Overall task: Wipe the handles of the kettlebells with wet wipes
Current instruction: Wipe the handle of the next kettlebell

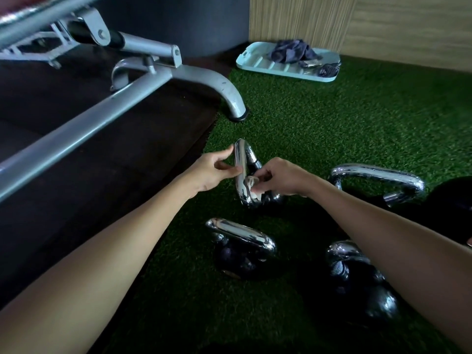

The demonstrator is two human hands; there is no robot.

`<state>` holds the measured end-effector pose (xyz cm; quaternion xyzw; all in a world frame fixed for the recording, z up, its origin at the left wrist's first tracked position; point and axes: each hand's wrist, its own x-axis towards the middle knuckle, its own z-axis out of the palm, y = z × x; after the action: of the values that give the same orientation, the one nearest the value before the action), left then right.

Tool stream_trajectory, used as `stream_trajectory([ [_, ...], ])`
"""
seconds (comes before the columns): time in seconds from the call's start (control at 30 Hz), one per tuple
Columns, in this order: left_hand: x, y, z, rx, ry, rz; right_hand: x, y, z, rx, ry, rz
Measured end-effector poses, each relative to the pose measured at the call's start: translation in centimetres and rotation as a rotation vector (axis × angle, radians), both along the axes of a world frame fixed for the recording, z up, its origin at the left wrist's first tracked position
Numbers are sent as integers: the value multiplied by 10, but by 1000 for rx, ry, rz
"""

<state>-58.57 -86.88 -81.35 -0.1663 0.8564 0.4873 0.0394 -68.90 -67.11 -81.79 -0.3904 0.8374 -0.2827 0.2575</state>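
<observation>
Well, the person's left hand (217,169) pinched the far handle (240,157) with thumb and curled forefinger, its other fingers folded loosely behind. The right hand (283,177) had its fingertips bunched tight on a white wipe (251,186), which was pressed against the lower part of that same chrome handle. The weight under the handle was mostly hidden by the hands. Three more kettlebells stood on the turf (332,123) with it: one (240,259) just below the hands, another (362,290) under the right forearm, and a third (378,175) off to the right, partly cut by the edge of view. On the left, a grey bench frame (127,85) crossed a dark mat (76,162), one foot down near the turf's edge. Against the far wall lay a pale tray (258,63) with a dark cloth (291,51) heaped on it.
</observation>
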Motion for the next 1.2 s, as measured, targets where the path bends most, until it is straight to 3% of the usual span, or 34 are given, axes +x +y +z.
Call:
stream_trajectory([
  [0.1,0,1,0,-3,1,-7,0,-7,-1,-77,-2,-105],
  [0.27,3,-1,3,-10,-4,-5,3,-5,1,-7,-73,-42],
  [0.5,-3,5,6,-11,11,-24,-9,-26,-5,-188,108,-309],
  [0.67,-2,3,8,-34,-6,-42,-11,-21,-11,-174,70,-232],
  [0.97,-9,-3,1,-66,-7,-47,-12,-51,-17,-299,152,-543],
  [1.2,-11,-3,2,-97,-20,-56,-24,-35,-22,-226,174,-707],
])
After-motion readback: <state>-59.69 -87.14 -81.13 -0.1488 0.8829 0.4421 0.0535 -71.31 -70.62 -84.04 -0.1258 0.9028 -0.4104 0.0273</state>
